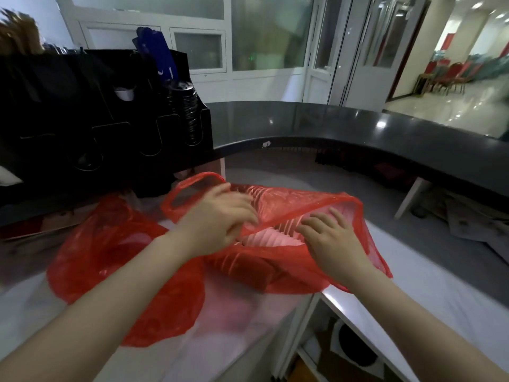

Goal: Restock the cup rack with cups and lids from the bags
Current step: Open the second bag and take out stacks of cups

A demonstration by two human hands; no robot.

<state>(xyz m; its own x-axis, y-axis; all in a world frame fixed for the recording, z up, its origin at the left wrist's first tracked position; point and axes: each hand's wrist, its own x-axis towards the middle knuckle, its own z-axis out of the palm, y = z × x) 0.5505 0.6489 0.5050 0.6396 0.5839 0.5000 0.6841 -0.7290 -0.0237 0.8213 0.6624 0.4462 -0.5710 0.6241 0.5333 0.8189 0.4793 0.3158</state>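
**A:** How far along is the restocking?

**B:** Early, I'd say. The cup rack (82,119) stands at the far left corner of the tabletop (427,285). One slot holds a stack of black lids (190,114) and a single white cup (125,93) shows in another. The other slots are too dark for me to tell what they hold.

**A:** And the supplies?

**B:** They are in the bags. The red bag (289,199) lies on its side across the middle of the tabletop, its mouth toward the person. Inside it a ribbed white stack (272,235) lies flat. It looks like nested cups, though it could be lids. A second red bag (115,257) slumps just beside it toward the left edge, and its contents are only a pale blur.

**A:** What are the hands doing?

**B:** The left hand (220,216) has its fingers curled over the upper lip of the red bag's mouth and is gripping the film. The right hand (333,238) lies with bent fingers across the lower right lip. Its thumb is hidden, so I cannot tell whether it pinches the plastic or only presses it.

**A:** So what's left?

**B:** Nearly everything: widen the mouth, draw the stack out, seat it in a rack slot, then deal with the other bag. The film is thin and could snag on the stack's rims.
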